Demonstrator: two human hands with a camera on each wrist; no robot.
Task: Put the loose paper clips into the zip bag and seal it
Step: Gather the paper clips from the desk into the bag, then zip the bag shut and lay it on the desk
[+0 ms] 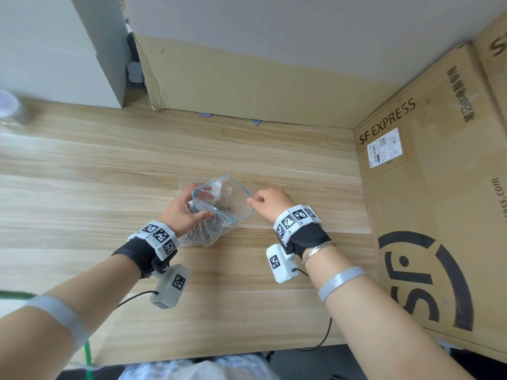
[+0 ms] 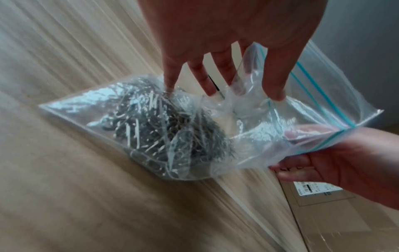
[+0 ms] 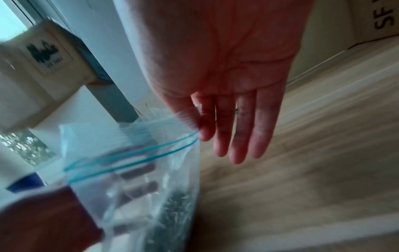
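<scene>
left hand (image 1: 183, 208) grip pinching zip bag (image 1: 219, 212) mouth, right hand (image 1: 270, 202) grip pinching rim — paper clips (image 2: 164, 126) inside

Wooden table (image 1: 109, 165): pale, straight grain, planks running left to right. Rear wall (image 1: 301, 31): plain grey-white. Cardboard sheet (image 1: 247, 86): leans upright along the table's back edge, creased at its left corner. Cardboard box (image 1: 428, 215): stands at the right, printed "SF EXPRESS" in black, white shipping label on its face (small print unreadable). White panel (image 1: 55, 50): at rear left. Window (image 3: 10, 22): bright daylight, seen in the right wrist view.
</scene>
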